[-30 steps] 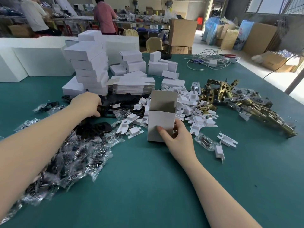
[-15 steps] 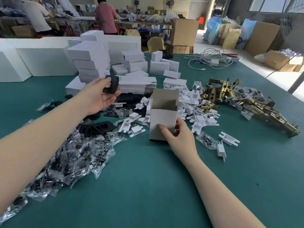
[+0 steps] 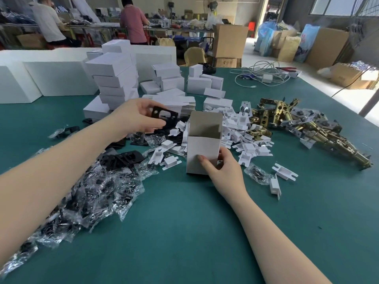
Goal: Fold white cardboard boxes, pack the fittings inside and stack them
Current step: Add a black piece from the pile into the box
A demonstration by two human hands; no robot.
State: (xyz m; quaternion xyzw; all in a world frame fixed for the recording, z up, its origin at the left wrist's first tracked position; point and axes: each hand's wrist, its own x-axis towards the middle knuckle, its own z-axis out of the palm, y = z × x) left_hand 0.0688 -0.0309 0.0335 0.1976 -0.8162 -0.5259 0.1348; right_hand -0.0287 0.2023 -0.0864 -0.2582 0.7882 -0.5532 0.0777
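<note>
An open white cardboard box (image 3: 202, 148) stands upright on the green table, its top flap raised at the back. My right hand (image 3: 221, 171) grips its lower right corner, thumb on the front face. My left hand (image 3: 137, 117) holds a black plate fitting (image 3: 164, 114) with holes, just left of the box's open top and above the table. A pile of small white plastic inserts (image 3: 244, 136) lies behind and right of the box. Brass latch fittings (image 3: 303, 128) are heaped farther right. Black plates (image 3: 128, 158) lie left of the box.
Clear plastic bags with black parts (image 3: 86, 201) spread across the left. A tall stack of closed white boxes (image 3: 114, 78) and flat box blanks (image 3: 174, 101) stand at the back. Cables (image 3: 262, 76) lie far right. Two people work at benches beyond the table.
My left hand picked a black plate out of the pile at the left, lifted it and carried it right toward the box's open top. My right hand stayed on the box.
</note>
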